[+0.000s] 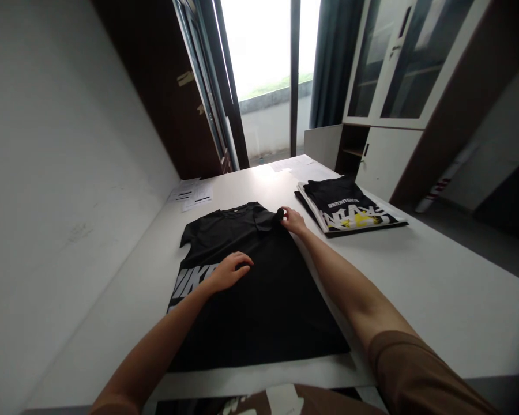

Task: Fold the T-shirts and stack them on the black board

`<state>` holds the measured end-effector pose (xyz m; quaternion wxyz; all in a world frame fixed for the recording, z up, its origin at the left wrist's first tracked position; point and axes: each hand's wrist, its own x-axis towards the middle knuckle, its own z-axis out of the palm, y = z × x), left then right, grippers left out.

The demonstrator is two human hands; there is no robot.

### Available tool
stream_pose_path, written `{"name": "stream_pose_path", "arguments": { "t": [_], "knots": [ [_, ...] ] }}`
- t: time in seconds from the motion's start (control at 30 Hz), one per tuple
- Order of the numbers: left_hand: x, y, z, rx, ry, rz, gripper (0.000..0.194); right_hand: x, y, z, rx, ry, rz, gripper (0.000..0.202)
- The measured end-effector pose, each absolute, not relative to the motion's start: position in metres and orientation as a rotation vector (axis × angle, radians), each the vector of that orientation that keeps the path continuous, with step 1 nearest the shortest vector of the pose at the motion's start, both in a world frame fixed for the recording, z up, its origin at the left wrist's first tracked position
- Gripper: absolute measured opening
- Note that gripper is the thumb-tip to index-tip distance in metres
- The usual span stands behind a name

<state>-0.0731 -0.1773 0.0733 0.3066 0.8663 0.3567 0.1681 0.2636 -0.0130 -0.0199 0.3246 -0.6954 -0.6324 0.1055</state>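
Observation:
A black T-shirt [268, 311] with pale block lettering lies spread on the white table, its collar toward the window. Near its right shoulder, my right hand [293, 221] pinches the black fabric of the sleeve, which is partly turned in over the shirt. My left hand [231, 271] is over the middle of the shirt beside the lettering, fingers loosely curved and apart, with nothing in them. Whether its fingertips touch the cloth I cannot tell. Part of the lettering is hidden behind my left hand and forearm.
A stack of folded T-shirts [350, 207], black on top with white and yellow print, sits right of my right hand. Paper sheets [194, 193] lie at the table's far left, by the wall [69, 173]. More dark fabric shows below the near edge. A cabinet [389, 155] stands behind.

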Motion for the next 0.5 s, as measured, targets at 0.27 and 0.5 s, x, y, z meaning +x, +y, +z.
{"name": "stream_pose_path", "arguments": {
  "t": [0.27,0.5],
  "knots": [
    [-0.116,-0.088,0.016,2.595,1.475,0.566,0.026,0.246,-0.019,-0.01,-1.872,-1.611,0.33,0.033],
    [-0.155,-0.037,-0.008,2.382,1.893,0.317,0.05,0.261,-0.023,0.003,-2.06,-1.071,0.376,0.058]
  ]
}}
